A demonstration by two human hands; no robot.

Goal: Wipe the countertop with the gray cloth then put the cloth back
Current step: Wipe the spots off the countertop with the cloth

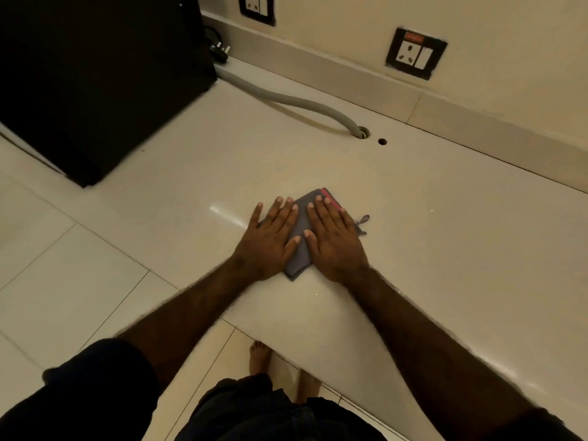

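Observation:
A folded gray cloth (301, 237) with a pink edge and a small hanging loop lies flat on the glossy cream countertop (429, 237), near its front edge. My left hand (270, 240) presses flat on the cloth's left side, fingers spread. Beside it, my right hand (334, 240) lies flat on the cloth's right side. Both palms rest on top of the cloth; neither hand grips it. Only the middle strip, the far corner and the near corner of the cloth show between the hands.
A large black appliance (95, 81) stands at the back left. A gray corrugated hose (286, 100) runs from it into a hole (362, 132) in the countertop, next to a smaller hole (382, 141). Two wall sockets (415, 54) sit above the backsplash. Tiled floor lies to the left.

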